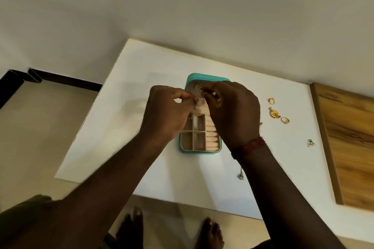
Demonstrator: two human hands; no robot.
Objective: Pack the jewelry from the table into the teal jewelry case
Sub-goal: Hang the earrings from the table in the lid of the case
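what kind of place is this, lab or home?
Likely a home room, not a lab: bare feet on a beige floor, a plain white table against a bare wall, a wood-grain board beside it.

A red-brown thread band point(250, 145), wound in several strands, is worn round the right wrist, right next to the right hand point(234, 111). The left hand point(166, 111) and its wrist are seen bare. Both forearms are uncovered down to the frame edge. Dull olive cloth point(30, 208), sleeve or garment, cannot be told, is seen at the lower left by the left upper arm. Two bare feet point(131, 226) are shown at the bottom edge, toenails visible.
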